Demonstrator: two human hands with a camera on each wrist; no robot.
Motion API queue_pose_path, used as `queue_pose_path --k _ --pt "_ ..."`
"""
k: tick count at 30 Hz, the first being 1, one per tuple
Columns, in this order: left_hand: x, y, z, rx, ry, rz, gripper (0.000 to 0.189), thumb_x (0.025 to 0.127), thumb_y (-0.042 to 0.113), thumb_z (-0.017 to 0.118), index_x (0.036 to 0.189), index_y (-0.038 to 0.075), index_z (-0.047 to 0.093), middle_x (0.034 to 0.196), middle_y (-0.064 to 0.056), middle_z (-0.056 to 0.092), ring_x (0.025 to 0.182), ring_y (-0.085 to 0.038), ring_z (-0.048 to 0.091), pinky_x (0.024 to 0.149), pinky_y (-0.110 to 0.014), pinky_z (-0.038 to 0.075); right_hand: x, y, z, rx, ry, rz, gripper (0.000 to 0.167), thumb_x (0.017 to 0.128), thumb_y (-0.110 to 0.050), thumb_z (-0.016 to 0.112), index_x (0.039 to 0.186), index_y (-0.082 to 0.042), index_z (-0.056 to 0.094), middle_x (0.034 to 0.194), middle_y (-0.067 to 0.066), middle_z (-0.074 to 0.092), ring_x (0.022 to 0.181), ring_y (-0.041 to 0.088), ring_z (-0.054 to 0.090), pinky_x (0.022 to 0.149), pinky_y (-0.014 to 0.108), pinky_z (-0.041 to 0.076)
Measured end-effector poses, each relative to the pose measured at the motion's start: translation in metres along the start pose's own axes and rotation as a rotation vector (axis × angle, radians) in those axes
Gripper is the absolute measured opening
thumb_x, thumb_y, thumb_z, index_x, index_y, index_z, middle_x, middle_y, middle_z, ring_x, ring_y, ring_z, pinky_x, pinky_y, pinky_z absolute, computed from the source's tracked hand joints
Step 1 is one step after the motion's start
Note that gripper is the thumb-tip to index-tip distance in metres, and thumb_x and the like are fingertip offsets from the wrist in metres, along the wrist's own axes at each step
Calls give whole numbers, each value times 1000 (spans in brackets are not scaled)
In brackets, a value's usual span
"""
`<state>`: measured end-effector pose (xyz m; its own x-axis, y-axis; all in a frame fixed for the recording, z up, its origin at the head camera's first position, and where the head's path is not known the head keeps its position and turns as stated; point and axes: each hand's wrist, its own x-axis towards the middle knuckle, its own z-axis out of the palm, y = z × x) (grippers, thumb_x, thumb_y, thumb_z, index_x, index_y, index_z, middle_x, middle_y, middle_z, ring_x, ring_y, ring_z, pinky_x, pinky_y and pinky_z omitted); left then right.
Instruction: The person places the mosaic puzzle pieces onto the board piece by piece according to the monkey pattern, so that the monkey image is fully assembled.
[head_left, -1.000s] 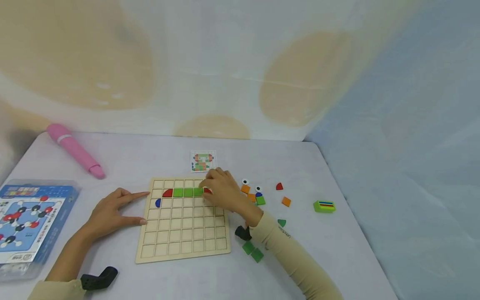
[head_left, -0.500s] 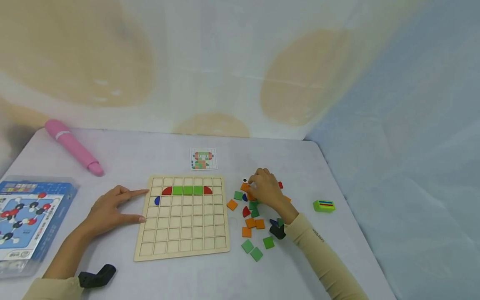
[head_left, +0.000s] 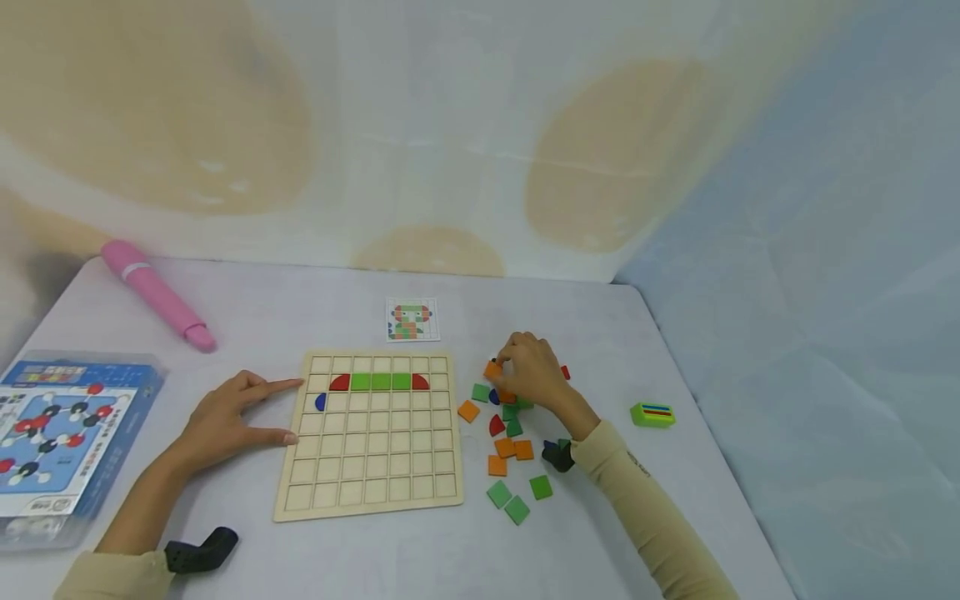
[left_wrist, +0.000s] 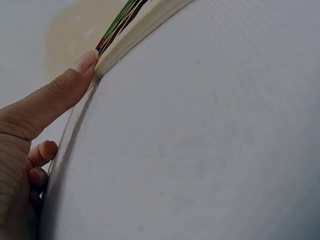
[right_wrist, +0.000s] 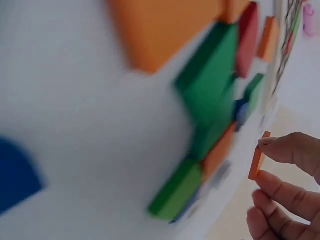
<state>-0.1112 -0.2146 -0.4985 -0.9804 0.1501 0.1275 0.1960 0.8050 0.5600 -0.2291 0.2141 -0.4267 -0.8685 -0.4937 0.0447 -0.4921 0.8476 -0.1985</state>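
Note:
A wooden grid board point(head_left: 371, 467) lies mid-table. In its second row, three green squares point(head_left: 381, 382) sit between two red quarter-round pieces point(head_left: 421, 382); a blue half-round piece point(head_left: 320, 402) lies one row lower at left. My left hand point(head_left: 225, 421) touches the board's left edge with straight index finger and thumb; the left wrist view shows the thumb point(left_wrist: 60, 95) at that edge. Beyond the board's right side, my right hand point(head_left: 536, 371) pinches an orange square tile point(right_wrist: 257, 159) between thumb and index finger, over the loose pieces.
Loose orange tiles point(head_left: 497, 466), green tiles point(head_left: 517, 510) and a red quarter-round point(head_left: 497, 425) lie right of the board. A pattern card point(head_left: 412, 320) sits behind it. A boxed set point(head_left: 67, 442), a pink wand-shaped object point(head_left: 161, 298) and a lime block point(head_left: 652, 415) stand around.
My right hand has left the red quarter-round at the row's right end and moved right to the loose pieces, where it now pinches an orange tile. The left hand stays put.

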Motion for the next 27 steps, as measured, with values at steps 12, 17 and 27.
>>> queue_pose_path --k 12,17,27 --pt "-1 -2 0 -20 -30 -39 81 66 54 87 135 21 63 95 -3 49 79 -17 39 68 -31 29 37 -102 10 -11 -132 -334 27 84 -36 79 102 -16 78 107 -2 63 102 16 54 93 39 43" --pt "-1 -2 2 -32 -29 -32 79 66 54 87 135 23 63 96 -2 50 79 -16 39 68 -31 29 53 -137 24 4 -228 -435 29 86 -39 77 105 -17 77 109 -3 63 105 12 55 94 31 44" --pt "0 0 1 -37 -6 -17 79 66 56 87 135 25 63 94 0 49 77 -15 38 68 -30 29 68 -171 40 -95 -210 -457 23 87 -37 74 102 -20 78 107 -5 63 93 11 52 74 20 39"
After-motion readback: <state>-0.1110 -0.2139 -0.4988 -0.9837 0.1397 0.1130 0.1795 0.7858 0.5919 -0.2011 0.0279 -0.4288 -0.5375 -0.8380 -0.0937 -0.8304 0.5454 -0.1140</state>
